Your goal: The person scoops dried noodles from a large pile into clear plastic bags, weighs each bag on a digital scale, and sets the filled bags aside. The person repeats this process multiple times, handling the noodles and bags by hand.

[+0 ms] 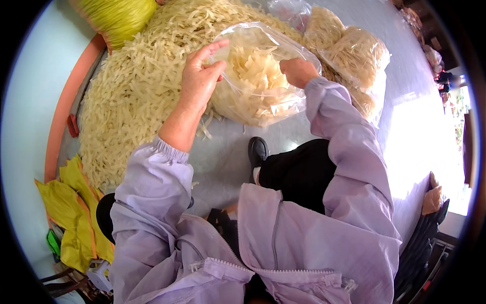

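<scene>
A clear plastic bag [268, 109] stands open on the floor in front of me, partly filled with pale yellow, flat dried strips [258, 71]. At its left rim is my left hand [202, 73], thumb and fingers spread apart, with the fingertips by the plastic. My right hand [299, 72] is closed at the right side of the bag's mouth, gripping the plastic edge. Its fingertips are mostly hidden. Beside and behind the bag spreads a large heap of the same strips [131, 101].
Filled clear bags [354, 55] lie behind the bag to the right. A full yellow sack [119, 17] sits at the far left, and flattened yellow sacks [76, 218] lie at the near left. A small red object [73, 125] is by the wall. My shoe [258, 149] is just below the bag.
</scene>
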Available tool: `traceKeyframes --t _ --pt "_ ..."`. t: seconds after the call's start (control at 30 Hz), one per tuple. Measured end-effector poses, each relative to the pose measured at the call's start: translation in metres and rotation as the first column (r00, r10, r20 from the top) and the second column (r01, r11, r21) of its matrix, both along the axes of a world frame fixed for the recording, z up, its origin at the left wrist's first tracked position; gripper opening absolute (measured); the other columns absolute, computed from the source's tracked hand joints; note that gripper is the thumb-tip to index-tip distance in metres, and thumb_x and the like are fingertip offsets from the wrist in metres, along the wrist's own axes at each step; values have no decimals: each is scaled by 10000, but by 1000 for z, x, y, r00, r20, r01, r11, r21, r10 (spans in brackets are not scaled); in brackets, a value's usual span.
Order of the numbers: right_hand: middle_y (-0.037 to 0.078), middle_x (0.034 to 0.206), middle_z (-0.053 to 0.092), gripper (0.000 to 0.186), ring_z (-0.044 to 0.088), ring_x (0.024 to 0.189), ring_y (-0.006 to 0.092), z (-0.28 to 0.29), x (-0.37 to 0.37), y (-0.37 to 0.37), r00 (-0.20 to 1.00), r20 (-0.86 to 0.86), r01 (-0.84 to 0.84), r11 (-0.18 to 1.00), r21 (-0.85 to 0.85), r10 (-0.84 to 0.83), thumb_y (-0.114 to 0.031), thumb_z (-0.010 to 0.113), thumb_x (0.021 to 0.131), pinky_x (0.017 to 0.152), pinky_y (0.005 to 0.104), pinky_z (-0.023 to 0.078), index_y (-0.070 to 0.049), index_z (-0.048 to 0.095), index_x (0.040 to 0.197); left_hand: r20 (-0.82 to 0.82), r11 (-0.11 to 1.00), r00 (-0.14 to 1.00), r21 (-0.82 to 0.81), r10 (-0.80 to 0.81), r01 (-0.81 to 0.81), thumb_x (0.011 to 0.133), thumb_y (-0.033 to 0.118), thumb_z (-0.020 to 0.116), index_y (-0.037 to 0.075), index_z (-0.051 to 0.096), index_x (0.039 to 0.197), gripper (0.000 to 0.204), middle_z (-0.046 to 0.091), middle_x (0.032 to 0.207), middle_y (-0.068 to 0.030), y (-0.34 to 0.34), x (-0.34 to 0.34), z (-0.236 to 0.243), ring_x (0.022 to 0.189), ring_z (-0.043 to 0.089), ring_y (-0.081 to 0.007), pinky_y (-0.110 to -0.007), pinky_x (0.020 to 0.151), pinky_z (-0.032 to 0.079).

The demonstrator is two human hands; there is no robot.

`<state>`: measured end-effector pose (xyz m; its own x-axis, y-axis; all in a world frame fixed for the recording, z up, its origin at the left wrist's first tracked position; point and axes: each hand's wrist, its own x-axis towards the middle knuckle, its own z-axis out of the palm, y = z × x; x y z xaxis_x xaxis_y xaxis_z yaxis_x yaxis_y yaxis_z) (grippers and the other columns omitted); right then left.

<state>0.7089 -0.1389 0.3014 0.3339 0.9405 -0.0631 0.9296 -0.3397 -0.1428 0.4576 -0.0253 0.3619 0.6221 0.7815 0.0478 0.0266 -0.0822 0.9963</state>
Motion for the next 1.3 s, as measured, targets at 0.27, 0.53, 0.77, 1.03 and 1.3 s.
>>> traceKeyframes --t 0.27,0.53,0.77,1.03,1.3 --pt "115 942 671 323 638 899 296 -22 40 -29 924 376 222 895 -386 -67 -286 484 854 738 413 506 -38 665 956 -113 998 993 50 -21 27 762 15 508 102 640 1131 402 599 990 -5 24 -7 -6 611 452 -43 -182 581 415" --pt "135 910 655 345 625 867 298 42 51 -72 873 9 446 806 389 -488 -422 651 747 725 411 491 -114 668 902 -64 1000 998 -18 11 -12 724 -22 469 -22 495 1260 537 628 1050 -118 49 2 -5 573 486 -65 -207 518 399" --pt "64 621 612 328 566 600 164 31 86 -72 761 -445 643 642 419 -473 -368 712 718 604 301 441 -42 674 712 -14 995 997 57 -79 79 718 -52 456 0 503 1260 547 635 873 -71 79 40 1 525 444 -46 -208 469 357" --pt "-50 551 489 211 333 420 18 121 15 -54 707 -707 666 325 671 11 -204 707 783 392 197 228 -62 639 643 -84 961 995 267 -53 73 867 140 551 36 584 1107 264 639 936 -70 124 97 71 709 600 -103 -230 563 460" --pt "11 551 555 257 494 535 94 40 83 -102 755 -502 653 550 521 -421 -266 675 758 553 269 416 -26 664 666 -157 966 983 227 -93 127 773 -19 464 96 632 1106 390 666 875 -30 81 129 -21 552 483 -52 -203 491 395"
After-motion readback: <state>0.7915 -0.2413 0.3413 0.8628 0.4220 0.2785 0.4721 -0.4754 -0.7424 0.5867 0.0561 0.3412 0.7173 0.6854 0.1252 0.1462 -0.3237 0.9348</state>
